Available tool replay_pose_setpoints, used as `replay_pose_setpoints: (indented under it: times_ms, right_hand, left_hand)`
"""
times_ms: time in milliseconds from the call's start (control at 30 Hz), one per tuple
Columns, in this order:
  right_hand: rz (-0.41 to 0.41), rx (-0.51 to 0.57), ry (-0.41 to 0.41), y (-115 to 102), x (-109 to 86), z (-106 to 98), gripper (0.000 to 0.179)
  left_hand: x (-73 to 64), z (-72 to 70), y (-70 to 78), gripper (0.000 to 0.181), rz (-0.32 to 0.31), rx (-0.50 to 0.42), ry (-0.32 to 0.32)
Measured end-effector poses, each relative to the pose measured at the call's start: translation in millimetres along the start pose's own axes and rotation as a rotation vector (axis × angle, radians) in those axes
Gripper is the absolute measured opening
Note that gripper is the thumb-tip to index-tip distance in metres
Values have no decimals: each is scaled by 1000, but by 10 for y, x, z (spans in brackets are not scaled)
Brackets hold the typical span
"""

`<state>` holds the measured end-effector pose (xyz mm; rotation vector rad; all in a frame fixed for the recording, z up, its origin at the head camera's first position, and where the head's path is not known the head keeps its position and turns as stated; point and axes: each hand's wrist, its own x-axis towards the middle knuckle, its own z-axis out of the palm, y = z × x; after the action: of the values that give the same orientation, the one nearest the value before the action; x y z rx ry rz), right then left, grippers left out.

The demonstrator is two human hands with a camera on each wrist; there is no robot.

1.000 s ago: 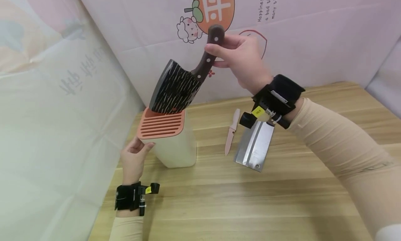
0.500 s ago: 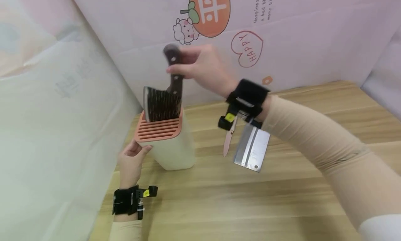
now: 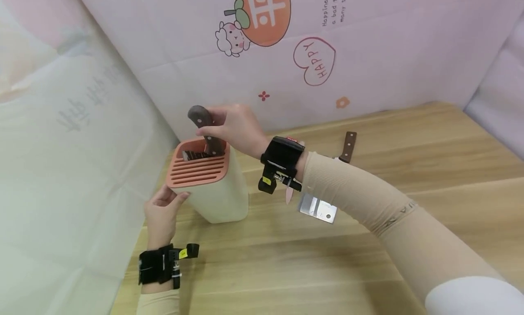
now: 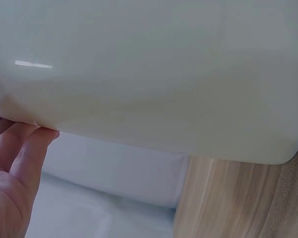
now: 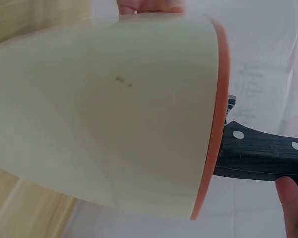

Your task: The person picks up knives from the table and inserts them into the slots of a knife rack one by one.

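A cream knife block (image 3: 223, 199) with an orange slotted top stands on the table at left. My right hand (image 3: 237, 129) holds the dark riveted handle of a cleaver (image 3: 214, 146). Its black patterned blade is almost wholly down in the wide rear opening, with just the blade's upper edge showing. In the right wrist view the cleaver's handle (image 5: 258, 151) sticks out past the orange rim, thumb against it. My left hand (image 3: 163, 217) grips the block's near left corner below the rim. Its fingers (image 4: 27, 156) press on the pale side wall in the left wrist view.
Under the right forearm lie a second cleaver (image 3: 317, 209) with a silver blade and brown handle, and a small pink knife (image 3: 289, 194), both partly hidden. Printed cloth walls (image 3: 172, 28) border the wooden table (image 3: 270, 260) at the back and left.
My right hand has moved left and down with the cleaver, turning it upright, and its blade has sunk into the knife block's rear opening. My left hand keeps its hold on the block.
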<state>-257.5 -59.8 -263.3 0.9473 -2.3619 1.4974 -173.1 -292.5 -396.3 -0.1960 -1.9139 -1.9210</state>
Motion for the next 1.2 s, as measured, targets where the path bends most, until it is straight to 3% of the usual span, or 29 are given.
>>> replay_pose_setpoints:
  times_ms: [233, 367, 500, 633, 833, 967, 1200]
  right_hand:
    - [56, -86, -160, -94, 116, 19, 30]
    - [73, -47, -197, -90, 100, -4, 22]
    - [88, 12, -223, -20, 45, -35, 34]
    - [74, 41, -251, 35, 20, -43, 44]
    - [-17, -6, -340, 152, -39, -80, 47]
    - [-83, -89, -354, 278, -124, -156, 44]
    - [-260, -442, -373, 589, -246, -383, 46]
  left_hand:
    - [-7, 9, -36, 46, 5, -8, -3]
    - [-27, 41, -34, 47, 0, -19, -2]
    - [-41, 61, -28, 47, 4, -14, 4]
    - [-57, 56, -16, 47, 9, -1, 15]
    - [-73, 63, -7, 48, 8, 9, 16]
    - [-86, 54, -6, 48, 13, 14, 7]
    - [-107, 60, 1, 47, 40, 29, 12]
